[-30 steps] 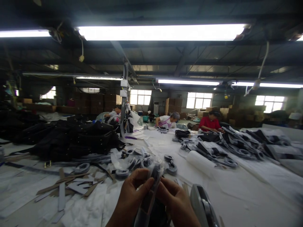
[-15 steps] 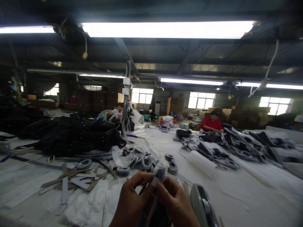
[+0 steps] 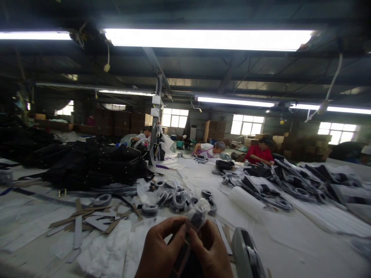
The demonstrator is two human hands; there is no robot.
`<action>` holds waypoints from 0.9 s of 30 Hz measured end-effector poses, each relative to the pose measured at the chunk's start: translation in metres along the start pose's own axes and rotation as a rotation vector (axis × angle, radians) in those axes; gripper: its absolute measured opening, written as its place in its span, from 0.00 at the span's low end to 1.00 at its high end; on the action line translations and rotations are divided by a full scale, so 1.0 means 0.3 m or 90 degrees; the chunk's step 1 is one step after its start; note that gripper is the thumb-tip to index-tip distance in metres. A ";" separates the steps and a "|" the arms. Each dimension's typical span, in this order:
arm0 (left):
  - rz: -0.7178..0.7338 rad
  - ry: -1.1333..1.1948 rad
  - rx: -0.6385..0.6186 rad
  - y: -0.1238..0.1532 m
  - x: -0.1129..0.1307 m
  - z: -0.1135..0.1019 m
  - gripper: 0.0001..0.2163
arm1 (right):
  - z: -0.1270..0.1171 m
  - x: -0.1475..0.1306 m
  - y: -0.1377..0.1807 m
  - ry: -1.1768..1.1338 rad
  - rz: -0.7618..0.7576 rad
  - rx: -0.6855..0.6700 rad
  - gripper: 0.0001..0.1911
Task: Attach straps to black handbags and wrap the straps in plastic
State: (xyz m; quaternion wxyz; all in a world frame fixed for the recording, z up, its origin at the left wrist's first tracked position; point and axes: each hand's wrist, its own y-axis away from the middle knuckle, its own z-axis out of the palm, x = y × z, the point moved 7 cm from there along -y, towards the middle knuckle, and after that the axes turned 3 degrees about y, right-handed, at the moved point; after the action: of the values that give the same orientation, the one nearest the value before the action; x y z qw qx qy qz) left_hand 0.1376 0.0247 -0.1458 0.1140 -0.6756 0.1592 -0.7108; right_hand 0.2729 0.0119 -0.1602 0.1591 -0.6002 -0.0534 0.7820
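Observation:
Low in the middle, my left hand and my right hand meet, thumbs and fingers pinching a dark piece wrapped in thin whitish film. Its wrapped end sticks up above my fingertips. A dark strap-like part seems to run down between the palms, too shadowed to make out. Just right of my right hand stands a grey tape dispenser. Beyond my fingers lie several coiled grey straps.
Cardboard and white strips and crumpled white film lie at left. Black bags are heaped behind them. A white foam roll and piled grey-black pieces lie at right. Several co-workers sit beyond, one in a red top.
A small whitish tab that showed between my fingertips is now out of sight. My hands have shifted slightly, the right one turning inward and closing lower around the wrapped piece.

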 end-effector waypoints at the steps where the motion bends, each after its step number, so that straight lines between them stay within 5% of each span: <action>1: -0.001 -0.007 -0.005 -0.004 -0.006 0.001 0.12 | 0.002 0.004 0.004 -0.004 -0.003 0.008 0.22; 20: -0.052 0.018 -0.017 -0.027 -0.016 -0.005 0.16 | -0.008 0.050 0.014 -0.036 -0.002 0.022 0.24; 23: -0.009 -0.047 0.015 -0.016 0.005 -0.008 0.17 | -0.002 0.049 0.012 -0.044 -0.006 0.022 0.23; 27: 0.160 -0.232 0.094 0.022 0.033 -0.018 0.15 | 0.004 0.044 0.011 -0.032 -0.002 0.038 0.23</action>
State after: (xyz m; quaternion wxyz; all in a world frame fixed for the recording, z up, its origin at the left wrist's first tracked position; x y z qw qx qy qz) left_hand 0.1314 0.0152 -0.1393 0.2773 -0.7575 0.1667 -0.5670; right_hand 0.2680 0.0130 -0.1728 0.1767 -0.5755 -0.0345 0.7978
